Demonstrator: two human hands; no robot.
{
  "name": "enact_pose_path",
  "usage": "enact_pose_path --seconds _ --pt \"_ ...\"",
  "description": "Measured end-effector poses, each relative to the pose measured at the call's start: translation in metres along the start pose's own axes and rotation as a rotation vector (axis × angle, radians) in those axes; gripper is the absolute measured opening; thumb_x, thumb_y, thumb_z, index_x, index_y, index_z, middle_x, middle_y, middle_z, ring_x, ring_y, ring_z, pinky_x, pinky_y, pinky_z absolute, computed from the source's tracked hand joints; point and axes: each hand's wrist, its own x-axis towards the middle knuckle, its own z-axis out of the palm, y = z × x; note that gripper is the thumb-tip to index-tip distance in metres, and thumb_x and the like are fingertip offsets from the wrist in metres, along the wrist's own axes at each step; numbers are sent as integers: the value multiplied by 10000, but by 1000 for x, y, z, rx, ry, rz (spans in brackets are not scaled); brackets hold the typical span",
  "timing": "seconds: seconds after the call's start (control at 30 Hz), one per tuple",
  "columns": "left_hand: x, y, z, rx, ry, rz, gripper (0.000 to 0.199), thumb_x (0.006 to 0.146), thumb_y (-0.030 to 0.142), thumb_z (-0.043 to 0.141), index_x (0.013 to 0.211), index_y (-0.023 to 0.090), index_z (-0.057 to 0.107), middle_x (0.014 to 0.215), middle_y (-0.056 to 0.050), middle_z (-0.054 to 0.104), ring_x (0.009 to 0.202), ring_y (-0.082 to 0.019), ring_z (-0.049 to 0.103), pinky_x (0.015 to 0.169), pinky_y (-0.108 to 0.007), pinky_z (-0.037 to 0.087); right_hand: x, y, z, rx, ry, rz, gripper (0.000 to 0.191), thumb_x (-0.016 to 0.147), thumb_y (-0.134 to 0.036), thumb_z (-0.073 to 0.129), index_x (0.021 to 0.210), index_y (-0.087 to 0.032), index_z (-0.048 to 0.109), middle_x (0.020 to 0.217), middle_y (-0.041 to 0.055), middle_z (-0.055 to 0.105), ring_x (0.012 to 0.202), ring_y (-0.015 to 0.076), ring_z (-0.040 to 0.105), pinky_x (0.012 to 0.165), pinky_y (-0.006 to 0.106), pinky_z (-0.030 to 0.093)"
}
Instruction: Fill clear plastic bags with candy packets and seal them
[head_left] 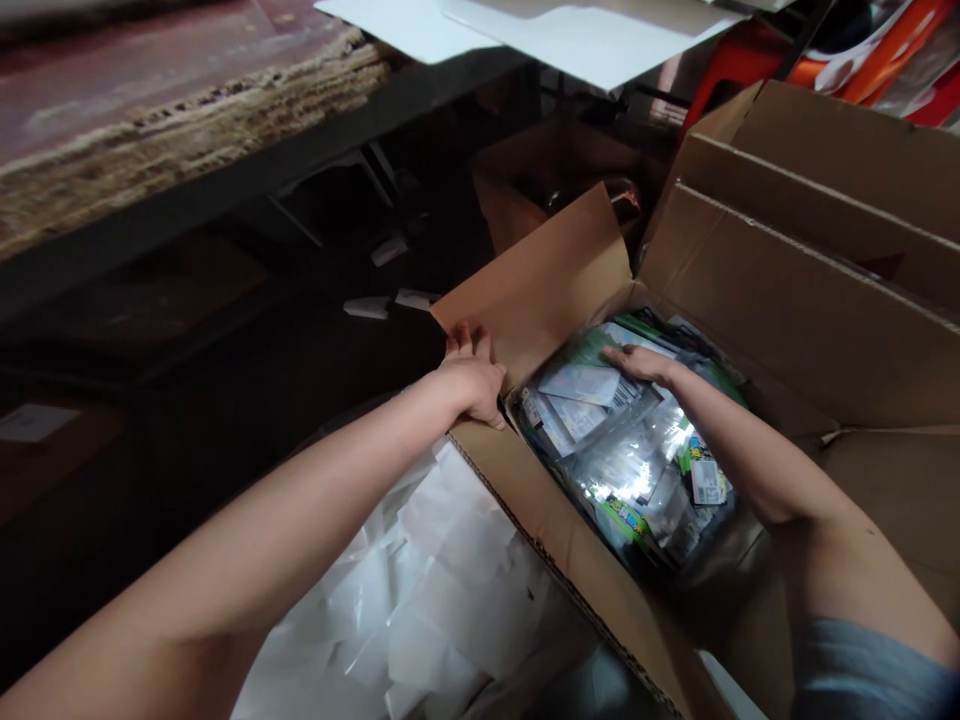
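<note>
Right sleeve (870, 665): cut off, near right.
Left hand (476, 380): fingers spread against carton flap (551, 270).
Right hand (637, 363): on packets (615, 470); cannot tell whether gripping.
Packets: inside carton (559, 510), long axis far-left to near-right; glare hides print.

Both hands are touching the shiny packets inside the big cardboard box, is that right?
Not quite: the left hand isn't on the packets. The head view shows it at the edge of the cardboard box, against a raised flap. The right hand does touch the packets inside, as you said.
</note>
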Motion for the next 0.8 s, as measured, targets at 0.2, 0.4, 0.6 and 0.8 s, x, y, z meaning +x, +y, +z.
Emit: enact_pose_path --seconds 0.2,0.4,0.6,0.8 --pt "4 -1 3 22 2 -6 1169 686 597 972 1692 239 498 1861 -166 -132 1670 -579 -174 1382 -680 83 21 -2 5 -65 -73 109 429 1050 -444 721 1391 -189 675 1399 115 694 1197 257 715 1014 478 634" --pt "1 -1 1 -10 9 6 1124 672 570 993 1649 225 556 1859 -164 -127 1668 -588 -171 1371 -703 121 22 -12 21 -93 50 88 550 1041 -476 722 1508 -209 606 1559 142 600 1348 310 649 1113 559 581" --pt "1 -3 3 -21 26 20 1115 693 580 984 1647 193 556 1856 -194 -130 1664 -602 -165 1375 -690 110 20 -24 16 -101 92 103 564 1065 -556 654 1501 -200 611 1538 147 623 1342 306 657 1130 565 560" --pt "7 -5 8 -45 24 28 1149 671 582 986 1666 229 530 1867 -163 -140 1659 -588 -219 1368 -709 101 17 -44 18 -160 25 130 1226 722 -812 883 1609 -72 472 1520 303 628 1378 406 659 1099 467 562"
